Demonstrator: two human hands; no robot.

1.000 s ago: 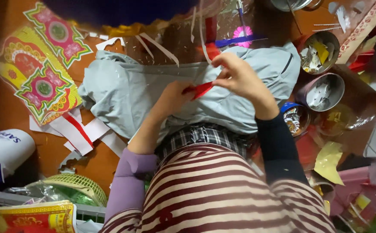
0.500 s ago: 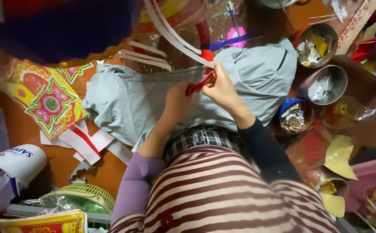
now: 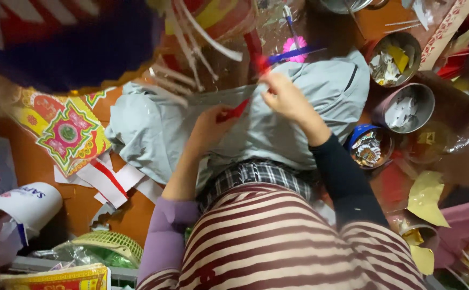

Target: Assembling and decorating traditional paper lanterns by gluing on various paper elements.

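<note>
Pinching a thin red paper strip (image 3: 238,110) at centre frame, left hand (image 3: 213,124) and right hand (image 3: 283,96) grip its ends; light, floppy, easily torn, best held near the tips.

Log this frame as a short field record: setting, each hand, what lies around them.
setting: cluttered orange floor seen from above, grey cloth spread over the person's lap
left hand: pinches one end of a red paper strip
right hand: raised over the cloth, fingers closed near the strip's upper end; exact grip unclear
to the right: round tins holding paper scraps, yellow paper
to the left: patterned paper sheet, white strips with red stripes, green basket
</note>
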